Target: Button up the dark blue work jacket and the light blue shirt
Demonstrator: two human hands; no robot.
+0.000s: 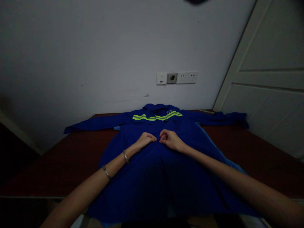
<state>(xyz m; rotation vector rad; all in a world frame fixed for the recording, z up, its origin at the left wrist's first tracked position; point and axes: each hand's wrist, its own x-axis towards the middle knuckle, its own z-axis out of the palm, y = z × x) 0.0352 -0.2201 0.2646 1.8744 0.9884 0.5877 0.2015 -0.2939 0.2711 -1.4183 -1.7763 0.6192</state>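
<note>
A blue work jacket (142,164) with yellow-green reflective stripes across the chest lies spread on a dark red table, its collar toward the wall and both sleeves stretched sideways. At the front placket, below the stripes, my left hand (145,139) pinches the jacket's edge between thumb and fingers. Just to its right, my right hand (171,140) has curled fingers pinched on the other side of the placket. The fingertips nearly meet. Whatever small part lies between them is too small to make out. Lower down, the jacket's front hangs apart in a dark slit.
The dark red table (78,164) reaches back to a pale wall (95,57). A row of sockets (186,78) is fixed to the wall above the collar. At the right stands a white panelled door (268,79). The jacket's hem hangs over the near table edge.
</note>
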